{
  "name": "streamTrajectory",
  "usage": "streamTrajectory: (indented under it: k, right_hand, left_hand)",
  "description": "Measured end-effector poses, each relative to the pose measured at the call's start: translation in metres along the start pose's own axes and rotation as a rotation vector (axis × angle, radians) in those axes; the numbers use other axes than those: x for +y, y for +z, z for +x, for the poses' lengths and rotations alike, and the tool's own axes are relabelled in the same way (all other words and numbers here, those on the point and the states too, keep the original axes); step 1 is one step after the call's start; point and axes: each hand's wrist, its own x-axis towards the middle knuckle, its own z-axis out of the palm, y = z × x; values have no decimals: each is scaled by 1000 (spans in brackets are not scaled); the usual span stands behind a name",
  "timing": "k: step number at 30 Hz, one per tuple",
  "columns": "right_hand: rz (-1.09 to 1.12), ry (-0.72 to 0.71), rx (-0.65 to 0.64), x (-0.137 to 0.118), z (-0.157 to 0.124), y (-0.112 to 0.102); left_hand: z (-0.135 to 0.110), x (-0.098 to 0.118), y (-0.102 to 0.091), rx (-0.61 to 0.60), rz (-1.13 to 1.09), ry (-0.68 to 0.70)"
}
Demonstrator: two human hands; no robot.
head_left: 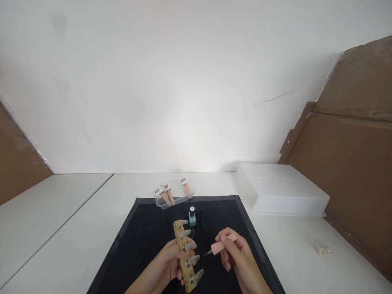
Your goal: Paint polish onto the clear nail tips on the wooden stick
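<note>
Fingers [228,242] closed on a pink brush [218,247] and a yellowish strip [185,268]

The right hand [238,252] pinches the brush handle between thumb and fingers, bristles pointing left of the fingertips, just beside the strip's clear tips [189,246] with a small gap showing. The left hand [171,258] has thumb and fingers closed around the strip's middle; the strip stands slanted in that grip, its five tips jutting toward the right hand's fingers. Just beyond the left fingers, a teal bottle [192,219] stands upright on a black mat [131,245]. Farther ahead of them, a clear tray [158,203] bears pink sticks [170,197] with white labels. Well right of the right fingers sits a white box [288,206].
</note>
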Motion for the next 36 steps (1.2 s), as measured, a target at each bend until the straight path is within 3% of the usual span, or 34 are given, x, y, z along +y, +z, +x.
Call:
streamTrajectory:
  k: [13, 24, 29, 36]
  right_hand:
    - [9, 26, -45, -5, -3, 2]
    - [-76, -46, -152, -2, -4, 2]
    - [-117, -39, -195, -1, -4, 2]
    - [-214, -18, -3, -4, -2, 3]
  left_hand:
    - [2, -1, 2, -7, 46, -18]
    - [-2, 6, 20, 105, 151, -110]
    - [-2, 4, 19, 89, 176, -113]
    - [-1, -1, 14, 67, 155, -91]
